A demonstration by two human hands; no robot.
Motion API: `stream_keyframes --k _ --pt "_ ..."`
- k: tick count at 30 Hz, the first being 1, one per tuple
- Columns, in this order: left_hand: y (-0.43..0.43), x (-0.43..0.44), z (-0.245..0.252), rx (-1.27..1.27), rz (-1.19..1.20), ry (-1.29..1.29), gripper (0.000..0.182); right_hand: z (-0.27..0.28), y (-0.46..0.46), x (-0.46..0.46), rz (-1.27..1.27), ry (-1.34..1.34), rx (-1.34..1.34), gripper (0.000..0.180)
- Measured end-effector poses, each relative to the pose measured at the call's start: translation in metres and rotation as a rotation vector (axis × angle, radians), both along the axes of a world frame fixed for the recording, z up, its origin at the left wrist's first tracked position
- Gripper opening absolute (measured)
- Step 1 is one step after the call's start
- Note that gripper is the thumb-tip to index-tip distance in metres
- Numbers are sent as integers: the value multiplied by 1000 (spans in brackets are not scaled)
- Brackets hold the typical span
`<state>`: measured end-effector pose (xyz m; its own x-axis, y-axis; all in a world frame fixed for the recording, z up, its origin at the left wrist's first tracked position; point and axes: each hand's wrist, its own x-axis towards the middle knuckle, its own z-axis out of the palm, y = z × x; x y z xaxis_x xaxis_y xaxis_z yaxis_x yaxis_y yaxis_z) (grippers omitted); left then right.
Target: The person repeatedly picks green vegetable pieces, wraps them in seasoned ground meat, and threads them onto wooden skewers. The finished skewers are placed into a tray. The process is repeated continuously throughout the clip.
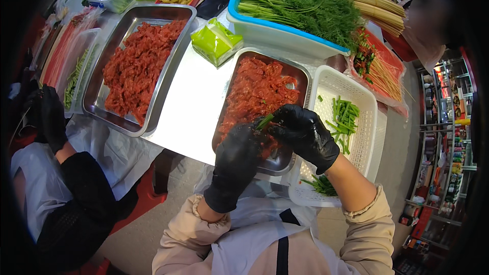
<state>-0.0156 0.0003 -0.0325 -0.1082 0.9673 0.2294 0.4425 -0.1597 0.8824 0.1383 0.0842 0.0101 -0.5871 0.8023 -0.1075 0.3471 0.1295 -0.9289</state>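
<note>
My left hand (238,160), in a black glove, is closed around a short piece of green stem (264,121) above a steel tray (280,166). My right hand (305,133), gloved the same way, has its curled fingertips up against that piece; whether it grips anything is hidden. Bits of red show between the fingers. Raw red sliced meat (256,88) fills much of the tray beneath both hands. To the right, a white perforated plastic basket (368,122) holds cut green stems (345,116), with darker greens (323,185) at its near end.
Further back stand a blue-rimmed basket (290,32) of feathery herbs, bundled wooden sticks (366,4), filled skewers (382,76) on red plastic, and a green tissue pack (217,44). A larger meat tray (153,118) lies left, near another person's gloved hand (53,118). Shelving (443,133) stands right.
</note>
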Motion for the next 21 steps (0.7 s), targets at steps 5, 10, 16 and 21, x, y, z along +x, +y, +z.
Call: stream_keyframes --k 5,10,16,21 --pt "-2 1 -12 -55 50 -256 20 7 0 2 -113 -11 -255 19" --pt "-1 3 -23 -53 86 -234 14 10 -9 4 -197 118 -192 18" --pt "-1 10 -13 -155 4 -160 23 18 -31 -6 -244 361 -214 23" --pt "-3 14 -4 -40 -25 -74 25 20 -30 -7 -318 236 -373 29"
